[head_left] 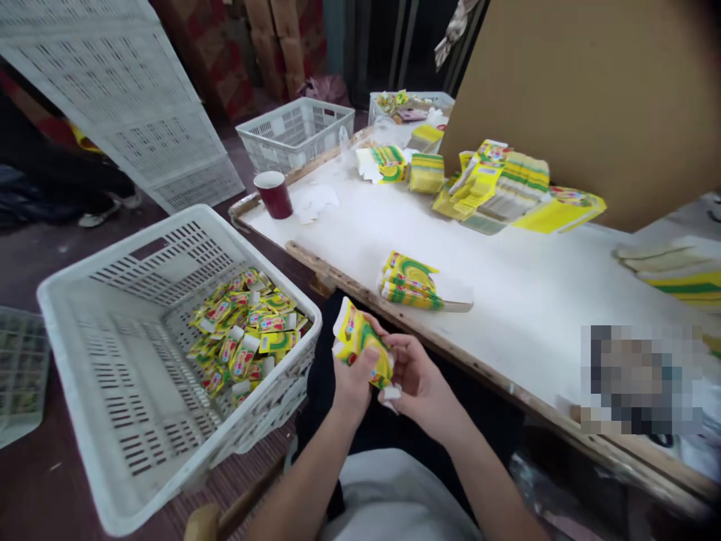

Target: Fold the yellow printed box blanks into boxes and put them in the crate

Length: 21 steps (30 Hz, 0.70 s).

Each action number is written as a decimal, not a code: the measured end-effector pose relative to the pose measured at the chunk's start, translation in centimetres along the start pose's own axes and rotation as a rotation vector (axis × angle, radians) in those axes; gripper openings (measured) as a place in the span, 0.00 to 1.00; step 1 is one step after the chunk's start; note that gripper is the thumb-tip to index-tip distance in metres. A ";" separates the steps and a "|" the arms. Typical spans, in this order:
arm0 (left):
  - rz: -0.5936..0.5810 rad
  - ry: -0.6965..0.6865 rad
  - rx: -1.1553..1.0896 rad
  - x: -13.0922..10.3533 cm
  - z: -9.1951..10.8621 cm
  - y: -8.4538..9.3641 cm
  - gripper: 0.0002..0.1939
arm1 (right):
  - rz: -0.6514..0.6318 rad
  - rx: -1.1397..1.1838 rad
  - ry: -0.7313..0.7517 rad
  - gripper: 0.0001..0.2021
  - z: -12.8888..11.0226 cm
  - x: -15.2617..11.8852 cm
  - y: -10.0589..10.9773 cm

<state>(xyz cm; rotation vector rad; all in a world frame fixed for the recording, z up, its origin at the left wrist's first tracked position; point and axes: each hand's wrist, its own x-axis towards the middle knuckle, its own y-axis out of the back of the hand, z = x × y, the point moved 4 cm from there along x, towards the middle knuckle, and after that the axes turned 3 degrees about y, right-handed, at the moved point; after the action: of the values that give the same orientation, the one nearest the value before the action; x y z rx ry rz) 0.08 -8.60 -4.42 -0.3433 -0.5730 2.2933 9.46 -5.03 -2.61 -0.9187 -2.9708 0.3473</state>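
My left hand is closed around a yellow and green printed carton above my lap, its upper end standing open with white flaps. At the carton's lower end, the fingers of my right hand pinch a white flap. Whether one carton or more lies in my grip, I cannot tell. Just beyond my hands, a small stack of flattened cartons lies near the table's edge. To my left, a white plastic crate holds many small yellow boxes heaped toward its right side.
The white table has a raised wooden edge. A dark red mug stands at its left corner. Bundles of flat cartons lie before a large cardboard sheet. Another crate stands behind. A person's foot shows at left.
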 end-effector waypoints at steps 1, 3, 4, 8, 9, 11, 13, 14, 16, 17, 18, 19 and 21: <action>0.062 -0.029 0.030 -0.1 0.3 0.2 0.18 | 0.015 0.018 -0.012 0.27 0.3 -0.2 -0.6; 0.159 -0.064 0.119 0.0 0.7 0.5 0.18 | 0.069 -0.007 -0.031 0.25 0.8 -0.3 -1.1; 0.166 -0.068 0.160 0.1 0.8 0.6 0.20 | 0.104 -0.024 -0.035 0.22 1.0 -0.2 -0.9; -0.046 -0.084 0.160 0.8 1.1 0.4 0.31 | 0.223 0.004 -0.044 0.13 1.1 0.6 1.4; -0.106 -0.088 0.140 0.9 1.1 0.3 0.35 | 0.253 0.011 -0.045 0.13 1.0 0.7 2.0; -0.179 -0.096 0.105 0.9 1.0 0.2 0.40 | 0.301 0.017 -0.045 0.12 0.8 0.6 2.9; -0.202 -0.100 0.075 0.8 0.9 -0.1 0.43 | 0.326 0.020 -0.045 0.11 0.6 0.4 2.9; -0.185 -0.110 0.060 0.6 0.9 -0.2 0.43 | 0.330 0.026 -0.039 0.11 0.5 0.3 2.6; -0.090 -0.134 0.046 0.1 0.9 -0.4 0.41 | 0.324 0.037 -0.008 0.12 0.4 0.1 1.6; -0.019 -0.137 0.052 -0.1 1.0 -0.4 0.37 | 0.311 0.040 0.016 0.11 0.3 0.0 1.0; 0.052 -0.132 0.067 -0.4 1.0 -0.4 0.32 | 0.292 0.035 0.043 0.10 0.3 0.0 0.4; 0.112 -0.118 0.086 -0.6 1.0 -0.3 0.28 | 0.274 0.022 0.066 0.09 0.3 0.0 0.0; 0.156 -0.078 0.112 -0.9 1.1 -0.4 0.23 | 0.259 -0.018 0.087 0.07 0.3 0.0 -0.3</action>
<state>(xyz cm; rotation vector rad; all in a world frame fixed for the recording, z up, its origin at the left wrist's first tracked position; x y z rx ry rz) 0.52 -9.26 -3.23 -0.2529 -0.4674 2.4867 9.26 -5.35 -2.82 -1.2889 -2.7846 0.2767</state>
